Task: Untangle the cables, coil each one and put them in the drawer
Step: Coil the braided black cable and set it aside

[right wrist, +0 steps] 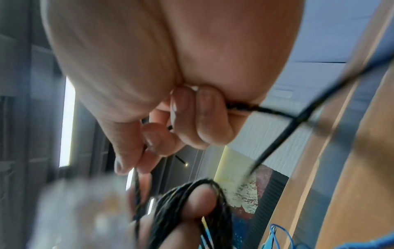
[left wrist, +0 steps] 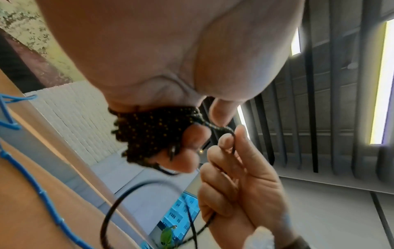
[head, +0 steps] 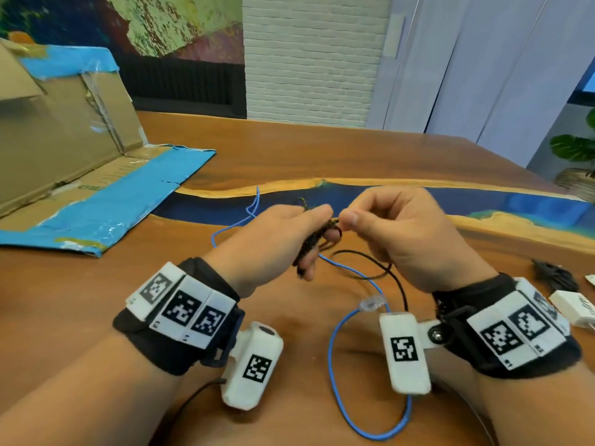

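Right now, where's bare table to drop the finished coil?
Bare wood lies between the cardboard flap and the left hand, and on the far table beyond the resin strip. Crowded: the blue cable loops between the wrists, and a white adapter and dark bundle sit at right.

Flattened cardboard box [head: 67, 149] w/ blue tape far left on wood table [head: 289, 149]; potted plant [head: 576, 156] far right

Black yellow-flecked cable [head: 317, 235], mostly wound in a tight coil around fingers at centre, tail looping toward 5 o'clock. Blue cable [head: 335, 365] sprawls loose on the table from 11 to 6 o'clock.
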